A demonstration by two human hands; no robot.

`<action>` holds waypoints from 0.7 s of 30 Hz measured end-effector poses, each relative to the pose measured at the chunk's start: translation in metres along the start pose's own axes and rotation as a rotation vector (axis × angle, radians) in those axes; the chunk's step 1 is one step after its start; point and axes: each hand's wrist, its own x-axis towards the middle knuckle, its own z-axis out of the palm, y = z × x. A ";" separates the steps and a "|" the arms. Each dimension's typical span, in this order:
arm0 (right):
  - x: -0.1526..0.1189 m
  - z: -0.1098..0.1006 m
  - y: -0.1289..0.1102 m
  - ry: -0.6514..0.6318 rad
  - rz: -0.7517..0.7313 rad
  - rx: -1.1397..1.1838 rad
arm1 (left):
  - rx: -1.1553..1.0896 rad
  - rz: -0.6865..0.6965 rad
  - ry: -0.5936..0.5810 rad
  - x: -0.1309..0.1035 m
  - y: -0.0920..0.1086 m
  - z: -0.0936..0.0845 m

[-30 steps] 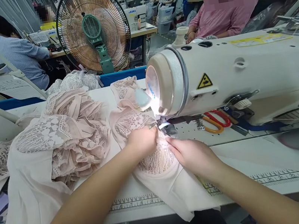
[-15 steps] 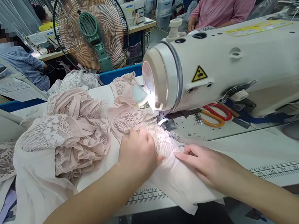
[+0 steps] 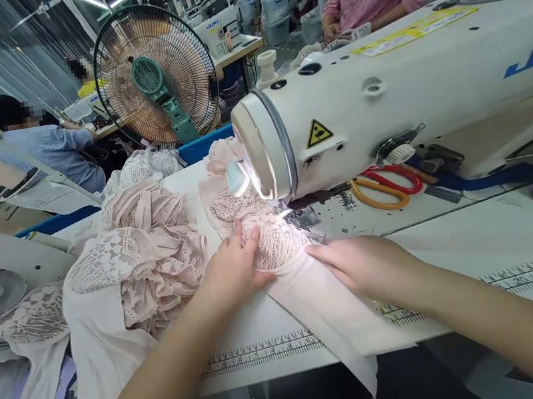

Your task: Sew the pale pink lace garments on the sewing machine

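Note:
A pale pink lace garment piece lies under the lit head of the sewing machine, its plain fabric tail hanging over the table's front edge. My left hand rests on the left side of the lace, fingers spread and thumb apart. On the right, my right hand pinches the seam between lace and plain fabric, with its lower fingers hidden. The needle area is partly covered by the machine head and glare. More joined pink lace runs behind the machine foot.
Left of my hands sits a heap of pink lace pieces. Orange-handled and red-handled scissors lie under the machine arm. A ruler tape runs along the front edge. Beyond stand a fan and seated people.
My left hand has opened from a closed grip and flattened on the lace. The piece's tail now stretches out straighter to the right. The view has shifted and tilted.

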 end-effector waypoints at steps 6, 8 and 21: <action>0.013 -0.016 -0.014 -0.240 0.107 -0.054 | 0.003 0.000 0.018 0.018 -0.013 -0.008; 0.017 -0.016 -0.017 -0.258 0.199 0.014 | 0.003 0.012 0.026 0.024 -0.018 -0.010; 0.023 -0.002 -0.018 -0.283 0.249 0.073 | -0.002 0.020 0.068 0.049 -0.033 -0.016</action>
